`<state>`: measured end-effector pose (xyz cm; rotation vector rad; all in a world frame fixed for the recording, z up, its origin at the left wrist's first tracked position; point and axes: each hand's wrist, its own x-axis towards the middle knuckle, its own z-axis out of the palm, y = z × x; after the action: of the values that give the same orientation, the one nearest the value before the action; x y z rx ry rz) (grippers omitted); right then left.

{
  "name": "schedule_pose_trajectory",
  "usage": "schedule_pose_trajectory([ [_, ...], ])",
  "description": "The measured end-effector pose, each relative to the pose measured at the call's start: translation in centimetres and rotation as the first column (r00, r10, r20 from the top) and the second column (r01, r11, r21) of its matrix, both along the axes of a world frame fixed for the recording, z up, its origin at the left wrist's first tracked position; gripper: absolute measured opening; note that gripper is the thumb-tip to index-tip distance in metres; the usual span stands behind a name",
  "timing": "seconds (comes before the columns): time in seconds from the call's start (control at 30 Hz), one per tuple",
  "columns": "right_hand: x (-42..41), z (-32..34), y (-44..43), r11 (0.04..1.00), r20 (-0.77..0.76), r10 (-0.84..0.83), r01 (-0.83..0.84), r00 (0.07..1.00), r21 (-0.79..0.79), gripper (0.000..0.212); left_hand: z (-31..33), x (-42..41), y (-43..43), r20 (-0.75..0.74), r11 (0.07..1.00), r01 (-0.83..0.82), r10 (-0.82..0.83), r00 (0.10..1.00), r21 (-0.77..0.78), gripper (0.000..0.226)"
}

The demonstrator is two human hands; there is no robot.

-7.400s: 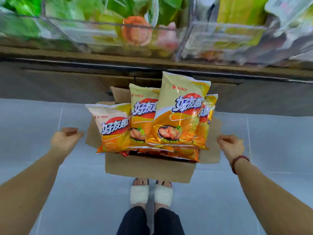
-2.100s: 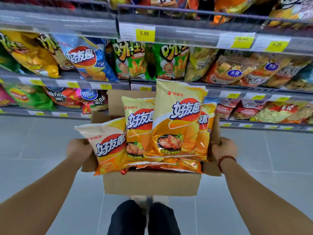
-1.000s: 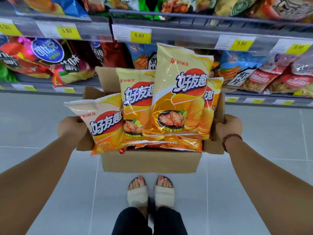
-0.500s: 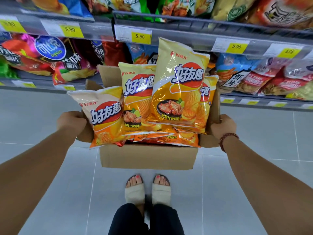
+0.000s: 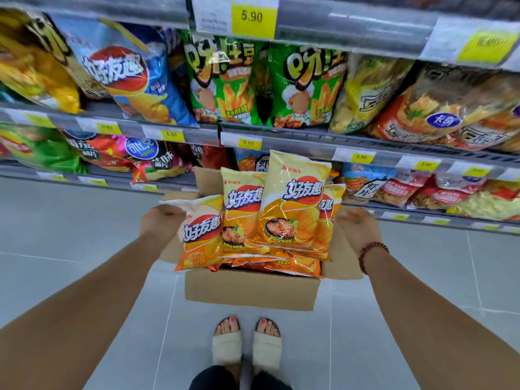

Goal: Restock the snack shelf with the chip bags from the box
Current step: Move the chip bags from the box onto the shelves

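Observation:
A brown cardboard box (image 5: 250,289) sits low in front of my feet, its flaps folded out. It holds several yellow-orange chip bags (image 5: 292,209) standing upright, with one cream-topped bag (image 5: 201,232) leaning out at the left. My left hand (image 5: 160,222) hovers at the box's left flap, fingers loosely curled beside the leaning bag's top corner. My right hand (image 5: 357,226) is beside the right flap, palm turned up and fingers spread. Neither hand grips anything. The snack shelf (image 5: 309,136) runs across behind the box.
The shelf rows are packed with green fry bags (image 5: 225,83), a blue chip bag (image 5: 132,80) and red and yellow packs. Yellow 5.90 price tags (image 5: 251,16) line the rails. Grey tiled floor (image 5: 70,243) spreads to the left and right. My sandalled feet (image 5: 246,347) stand just behind the box.
The box has dropped lower toward the floor. Both hands have come off its sides and loosened. The view has tilted up, showing more shelf rows.

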<state>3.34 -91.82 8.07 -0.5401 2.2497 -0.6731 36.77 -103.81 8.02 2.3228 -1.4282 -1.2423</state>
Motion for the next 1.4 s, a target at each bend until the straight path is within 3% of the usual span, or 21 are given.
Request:
schedule_pose_trajectory([
  [0.07,0.9,1.4,-0.6,0.998,0.113,-0.031,0.037,0.993,-0.054,0.012,1.0,-1.6,0.2,-0.162,0.999,-0.031,0.036,0.986,0.033,0.024],
  [0.1,1.2,1.4,-0.7,0.996,0.18,-0.056,0.068,0.982,-0.062,0.025,1.1,-2.3,0.4,-0.203,0.998,-0.025,0.037,0.978,0.061,0.03],
  [0.17,1.9,0.9,-0.6,0.996,0.28,-0.069,0.083,0.958,-0.037,0.058,1.1,-3.6,0.9,-0.209,0.99,0.033,-0.004,0.978,0.136,0.049],
  [0.3,2.8,-0.6,-0.9,0.997,0.412,-0.073,0.082,0.908,-0.005,0.088,-0.6,-5.0,1.0,-0.261,0.965,0.087,-0.02,0.965,0.246,0.089],
  [0.37,2.8,-1.6,-1.3,0.995,0.455,-0.065,0.09,0.888,-0.034,0.099,-1.9,-5.3,0.8,-0.294,0.964,0.084,-0.006,0.956,0.253,0.082],
  [0.47,2.7,-3.1,-1.8,0.992,0.508,-0.061,0.108,0.859,-0.064,0.082,-3.7,-5.9,0.4,-0.37,0.966,0.072,0.026,0.929,0.248,0.068],
  [0.6,3.0,-5.3,-1.8,0.994,0.597,-0.055,0.099,0.801,-0.041,0.122,-5.5,-6.5,0.6,-0.46,0.959,0.059,0.079,0.885,0.278,0.071],
  [0.67,3.1,-6.1,-1.9,0.994,0.631,-0.063,0.106,0.774,-0.031,0.129,-6.3,-7.0,0.8,-0.474,0.956,0.051,0.096,0.875,0.288,0.075],
  [0.8,3.1,-7.0,-2.3,0.992,0.662,-0.072,0.125,0.746,-0.033,0.128,-7.0,-8.3,0.5,-0.462,0.955,0.048,0.097,0.881,0.293,0.085],
  [0.9,2.8,-7.3,-2.4,0.988,0.681,-0.075,0.148,0.729,-0.05,0.116,-6.8,-9.0,0.4,-0.407,0.968,0.044,0.062,0.911,0.246,0.095],
  [1.07,2.5,-6.5,-1.7,0.985,0.672,-0.056,0.152,0.738,-0.085,0.09,-6.2,-9.0,0.9,-0.41,0.976,0.044,0.049,0.911,0.214,0.071],
  [1.17,2.4,-5.8,-0.9,0.985,0.675,-0.054,0.15,0.736,-0.085,0.089,-5.5,-8.5,1.3,-0.385,0.981,0.045,0.031,0.922,0.188,0.059],
  [1.3,2.7,-4.1,0.1,0.984,0.683,-0.051,0.154,0.728,-0.09,0.091,-4.3,-7.6,1.9,-0.402,0.992,0.025,0.027,0.915,0.124,0.058],
  [1.4,2.5,-2.6,1.0,0.975,0.705,-0.047,0.185,0.708,-0.121,0.074,-2.9,-6.6,2.2,-0.463,0.996,0.005,0.039,0.885,0.093,0.062],
])
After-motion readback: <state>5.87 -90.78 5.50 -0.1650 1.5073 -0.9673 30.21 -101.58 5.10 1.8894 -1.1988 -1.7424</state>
